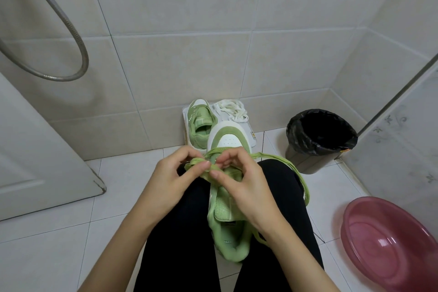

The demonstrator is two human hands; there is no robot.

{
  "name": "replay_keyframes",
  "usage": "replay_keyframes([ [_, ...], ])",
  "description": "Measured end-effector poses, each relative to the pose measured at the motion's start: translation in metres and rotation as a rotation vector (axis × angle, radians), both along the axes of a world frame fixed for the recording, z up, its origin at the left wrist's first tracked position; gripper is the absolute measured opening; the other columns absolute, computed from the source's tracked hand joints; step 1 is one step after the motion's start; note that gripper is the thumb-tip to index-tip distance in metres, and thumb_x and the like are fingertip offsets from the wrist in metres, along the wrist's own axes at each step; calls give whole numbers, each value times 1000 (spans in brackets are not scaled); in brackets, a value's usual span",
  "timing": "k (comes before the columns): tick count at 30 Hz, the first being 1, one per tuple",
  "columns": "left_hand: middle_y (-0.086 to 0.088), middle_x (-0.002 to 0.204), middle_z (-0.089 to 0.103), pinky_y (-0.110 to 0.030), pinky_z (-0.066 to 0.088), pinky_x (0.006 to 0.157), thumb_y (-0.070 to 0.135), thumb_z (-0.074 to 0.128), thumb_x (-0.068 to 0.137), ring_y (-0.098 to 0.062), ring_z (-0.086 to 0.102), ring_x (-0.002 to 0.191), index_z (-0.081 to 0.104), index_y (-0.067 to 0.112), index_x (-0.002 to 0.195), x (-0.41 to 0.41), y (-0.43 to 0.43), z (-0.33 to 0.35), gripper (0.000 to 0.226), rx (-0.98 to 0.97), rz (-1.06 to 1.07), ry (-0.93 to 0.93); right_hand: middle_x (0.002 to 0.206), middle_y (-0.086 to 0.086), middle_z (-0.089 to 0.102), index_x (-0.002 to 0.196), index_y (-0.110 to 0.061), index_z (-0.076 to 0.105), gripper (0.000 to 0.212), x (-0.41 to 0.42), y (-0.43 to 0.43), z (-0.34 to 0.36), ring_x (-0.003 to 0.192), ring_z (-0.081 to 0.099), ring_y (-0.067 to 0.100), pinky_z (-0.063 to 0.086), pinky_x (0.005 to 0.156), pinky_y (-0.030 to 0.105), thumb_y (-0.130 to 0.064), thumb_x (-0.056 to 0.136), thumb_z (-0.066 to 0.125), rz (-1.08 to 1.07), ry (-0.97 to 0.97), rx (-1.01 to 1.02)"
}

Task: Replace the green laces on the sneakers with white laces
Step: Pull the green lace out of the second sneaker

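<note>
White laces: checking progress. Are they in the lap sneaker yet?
No, the white laces lie piled beside the far sneaker; the lap sneaker carries only green lace.

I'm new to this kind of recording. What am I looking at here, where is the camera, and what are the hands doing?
There is no machine here. A person wears one wide-angle camera on the head, looking down at their own two bare hands, so there is only this one view.

The person sits in a tiled bathroom with a sneaker resting on their lap, toe pointing away. The left hand and the right hand both pinch the green lace near the toe end of the lacing. A loose length of it trails over the person's right knee.

By the wall lie the second sneaker and a bundle of white laces. To the right stand a bin with a black liner and a pink basin. A shower hose hangs at upper left.
</note>
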State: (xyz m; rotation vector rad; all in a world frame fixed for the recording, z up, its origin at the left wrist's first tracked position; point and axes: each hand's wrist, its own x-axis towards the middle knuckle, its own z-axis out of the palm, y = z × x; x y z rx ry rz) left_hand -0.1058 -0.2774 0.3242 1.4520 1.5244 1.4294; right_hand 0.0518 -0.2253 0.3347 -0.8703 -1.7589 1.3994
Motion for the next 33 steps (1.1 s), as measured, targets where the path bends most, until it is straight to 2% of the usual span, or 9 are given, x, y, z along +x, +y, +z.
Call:
replay_keyframes([
  [2,14,79,65,-7,43,71,29,62,88,2,60,76,62,36,79,-2,1,-1,11,21,57,-18,98,-7,58,94,-30,60,23,5,3,-4,93,54,-6,37,84,6,-13,83,72,37,-136,2],
  [5,11,71,64,-11,47,68,32,55,87,-1,59,70,59,24,80,4,4,-5,12,81,205,-367,91,-14,56,91,-36,65,16,13,10,-7,90,50,-9,33,82,5,-20,88,67,94,-339,78],
  [8,2,74,65,-22,51,74,36,51,90,-12,63,75,54,9,85,10,5,-9,28,97,169,-571,75,-8,67,78,-27,71,19,4,20,16,77,57,-1,41,76,13,-11,87,67,159,-180,58],
  [10,-2,79,64,-26,51,77,55,51,87,-15,63,81,55,5,95,10,4,-7,51,88,57,-501,73,-2,68,75,-30,71,22,-10,30,38,74,58,2,45,74,16,-11,85,68,174,-80,95],
  [13,3,71,61,-20,49,73,72,60,72,-11,58,73,59,12,96,6,4,5,65,99,41,-414,74,-2,69,74,-23,73,12,-27,41,57,76,60,10,46,79,25,-17,83,69,256,-214,215],
  [17,9,64,66,-8,46,60,29,65,78,2,60,62,57,15,80,-4,9,17,16,123,155,-325,66,-7,67,86,-16,73,3,-22,38,42,66,58,0,47,69,19,-17,86,70,302,-209,41],
  [23,10,64,62,-18,48,79,32,57,86,-4,59,70,55,18,83,-10,9,-2,14,141,410,-446,79,-4,72,86,-15,74,7,7,31,6,77,61,-1,44,77,12,-15,88,67,274,-272,-27],
  [28,5,70,59,-15,48,67,11,49,96,-7,57,66,57,21,94,-8,5,-7,14,72,245,-310,75,-3,70,75,-22,73,16,-7,38,17,74,61,5,47,74,23,-15,87,68,167,-206,48],
  [33,17,77,59,-12,43,62,55,52,85,-2,49,63,62,28,103,-11,5,12,34,62,87,-196,67,-11,66,76,-25,70,18,-41,37,54,70,54,-3,40,70,12,-12,88,66,165,-21,214],
])
